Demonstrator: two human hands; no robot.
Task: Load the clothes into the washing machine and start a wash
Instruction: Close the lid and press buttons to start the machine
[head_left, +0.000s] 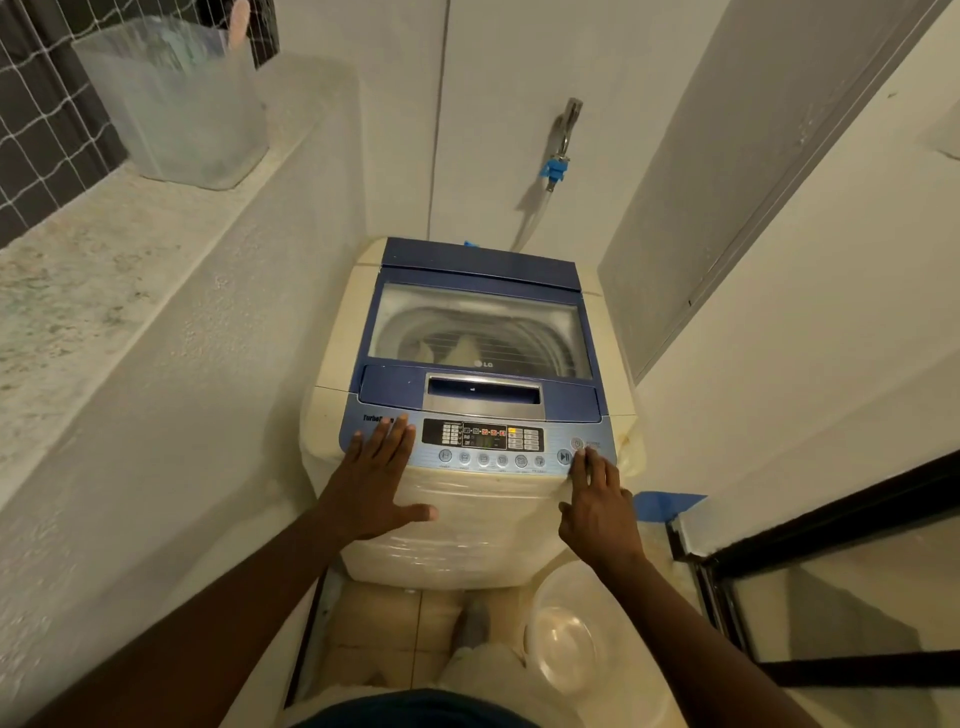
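**Head cam: lid down, both hands at the panel**

I see the washing machine (467, 535) in a narrow alcove, its lid (519, 275) closed. Pale clothes (462, 349) show through the lid window. The control panel (483, 441) is lit, with red and yellow indicators on.

The left hand (376, 478) lies flat on the panel's left end, fingers straight, thumb spread over the front. The right hand (597, 504) has its index fingertip touching the panel just beside the play/pause button (563, 457); I can't tell if it's pressing.

Tap (567, 130) with hose on the wall behind. Clear plastic bin (176, 104) on the left ledge. Translucent basin (566, 639) on the floor, right.
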